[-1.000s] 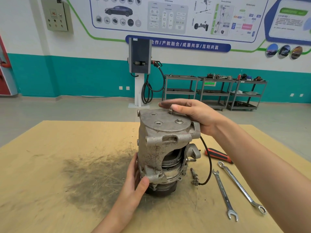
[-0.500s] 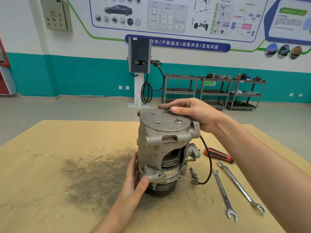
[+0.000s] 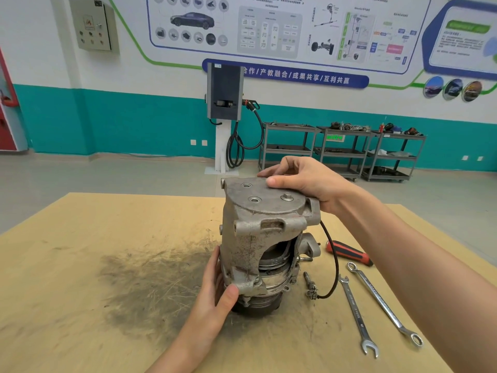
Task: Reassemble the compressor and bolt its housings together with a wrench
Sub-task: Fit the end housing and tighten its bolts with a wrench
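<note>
The grey metal compressor (image 3: pixel 258 238) stands upright on the wooden table (image 3: pixel 80 265), its pulley end down. Its upper housing sits tilted over the lower body, with a gap on the right side showing the inner plates. My left hand (image 3: pixel 215 294) grips the lower left side of the housing, thumb on a lug near the base. My right hand (image 3: pixel 304 181) holds the top end plate at its far right edge, thumb pressed on the plate's top face. Two combination wrenches (image 3: pixel 355 316) (image 3: pixel 384 305) lie on the table to the right.
A red-and-black handled screwdriver (image 3: pixel 348 253) lies behind the wrenches. A black cable with a metal connector (image 3: pixel 310 288) trails from the compressor onto the table. A dark oily stain (image 3: pixel 150 281) spreads left of the compressor. Shelving carts and a charging post stand far behind.
My right hand's fingers have curled and shifted on the top plate, thumb now pressing its top face. The compressor and my left hand have stayed in place.
</note>
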`<state>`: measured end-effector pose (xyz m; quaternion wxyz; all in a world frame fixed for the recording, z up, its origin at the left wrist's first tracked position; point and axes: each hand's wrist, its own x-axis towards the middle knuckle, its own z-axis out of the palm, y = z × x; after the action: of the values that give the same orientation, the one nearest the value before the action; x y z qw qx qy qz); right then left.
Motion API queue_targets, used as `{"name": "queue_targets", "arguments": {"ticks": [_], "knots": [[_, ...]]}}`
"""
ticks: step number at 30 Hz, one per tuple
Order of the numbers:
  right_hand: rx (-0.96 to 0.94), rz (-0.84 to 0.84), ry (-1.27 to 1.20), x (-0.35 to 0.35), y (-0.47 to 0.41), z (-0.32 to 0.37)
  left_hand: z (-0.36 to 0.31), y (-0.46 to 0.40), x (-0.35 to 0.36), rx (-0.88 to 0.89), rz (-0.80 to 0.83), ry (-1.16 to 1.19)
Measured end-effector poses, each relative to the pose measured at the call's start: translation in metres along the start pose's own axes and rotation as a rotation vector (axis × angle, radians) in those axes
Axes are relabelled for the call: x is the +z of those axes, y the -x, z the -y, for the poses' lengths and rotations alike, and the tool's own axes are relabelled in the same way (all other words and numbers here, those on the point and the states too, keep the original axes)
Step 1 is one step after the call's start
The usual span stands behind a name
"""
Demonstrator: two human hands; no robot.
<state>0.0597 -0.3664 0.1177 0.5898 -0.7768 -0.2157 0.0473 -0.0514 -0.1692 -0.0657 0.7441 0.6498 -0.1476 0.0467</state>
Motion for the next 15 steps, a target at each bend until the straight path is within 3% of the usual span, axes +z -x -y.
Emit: {"name": "queue_targets", "arguments": {"ticks": [5,11,15], "knots": [[0.034,0.122,-0.111,-0.004,0.008,0.000,0.002,0.000,-0.001,0.004,0.001,-0.011],[0.029,-0.025,-0.061,0.005,0.006,-0.001,0.001,0.001,0.000,-0.003,-0.005,-0.036],[0.068,0.115,-0.213,-0.001,0.013,-0.003,0.002,0.000,-0.001,0.002,-0.002,-0.039]]}}
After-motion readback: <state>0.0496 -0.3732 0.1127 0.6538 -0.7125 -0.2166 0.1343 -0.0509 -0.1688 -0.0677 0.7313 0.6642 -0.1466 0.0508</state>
